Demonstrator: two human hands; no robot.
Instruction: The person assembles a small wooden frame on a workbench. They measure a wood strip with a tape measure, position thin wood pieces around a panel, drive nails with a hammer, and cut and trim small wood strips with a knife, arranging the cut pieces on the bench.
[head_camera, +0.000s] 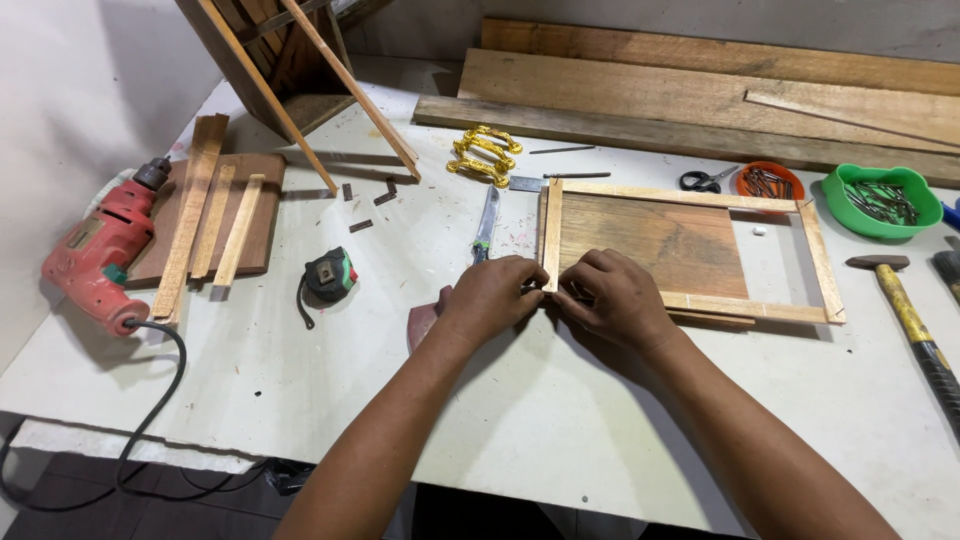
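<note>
A rectangular frame of thin pale wood strips (690, 197) lies on the white table, with a brown board (660, 240) inside it. Both my hands meet at the frame's near-left corner. My left hand (490, 295) pinches the lower end of the left strip. My right hand (612, 297) presses on the bottom strip beside it, fingers curled. What lies between the fingertips is hidden.
A red power drill (100, 250) and loose wood strips (205, 215) lie at left. A tape measure (330, 275), a knife (487, 220) and gold handles (483, 155) sit nearby. Scissors (706, 180), an orange dish (768, 182), a green bowl of nails (882, 200) and a hammer (915, 320) are at right.
</note>
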